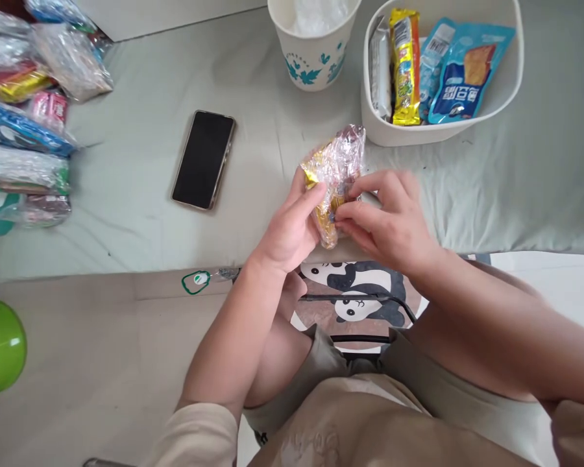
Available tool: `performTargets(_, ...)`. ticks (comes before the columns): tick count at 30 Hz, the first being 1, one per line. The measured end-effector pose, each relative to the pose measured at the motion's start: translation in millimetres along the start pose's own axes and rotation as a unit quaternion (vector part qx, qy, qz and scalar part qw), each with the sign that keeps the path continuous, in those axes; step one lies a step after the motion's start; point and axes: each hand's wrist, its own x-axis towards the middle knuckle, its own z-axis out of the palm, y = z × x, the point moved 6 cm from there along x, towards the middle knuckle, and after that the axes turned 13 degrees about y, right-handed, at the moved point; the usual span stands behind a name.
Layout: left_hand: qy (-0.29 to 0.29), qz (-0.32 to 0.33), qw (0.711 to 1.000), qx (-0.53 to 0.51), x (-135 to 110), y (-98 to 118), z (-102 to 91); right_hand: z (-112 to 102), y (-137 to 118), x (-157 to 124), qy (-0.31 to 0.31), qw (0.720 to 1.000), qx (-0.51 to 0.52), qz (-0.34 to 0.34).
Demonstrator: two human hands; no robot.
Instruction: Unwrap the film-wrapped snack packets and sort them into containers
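Note:
Between my hands is a snack packet in crinkled clear plastic wrap (335, 162), with yellow and brown packaging showing through. My left hand (292, 224) grips it from the left, its thumb lying across the front. On the other side, my right hand (389, 217) pinches the wrap at the packet's lower right edge with bent fingers. Both hands are above the front edge of the cloth-covered surface (257, 162). What lies under my right fingertips is partly hidden.
A phone (203, 159) lies left of my hands. Behind them stand a paper cup (316, 61) holding clear plastic and a white bin (442, 133) holding several snack packets. Wrapped snacks (29, 130) pile up at far left. A green round object (0, 347) is at lower left.

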Motion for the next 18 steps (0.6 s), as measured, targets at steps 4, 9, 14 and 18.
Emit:
performTargets(4, 0.014, -0.005, 1.000, -0.005, 4.1, 0.9, 2.6, 2.0, 2.9, -4.1, 0.028, 0.999, 0.017, 0.003)
performTargets(9, 0.026, -0.036, 0.998, -0.044, 6.6, 3.9, 8.8, -3.1, 4.3, -2.2, 0.084, 0.993, 0.070, -0.034)
performTargets(14, 0.054, -0.041, 0.995, -0.070, 8.4, 11.4, 5.8, -13.8, -2.2, -3.2, 0.120, 0.981, 0.125, -0.089)
performTargets(18, 0.042, -0.031, 0.997, -0.058, 5.0, 9.7, 4.4, -15.7, -0.3, -0.9, 0.101, 0.985, 0.122, -0.066)
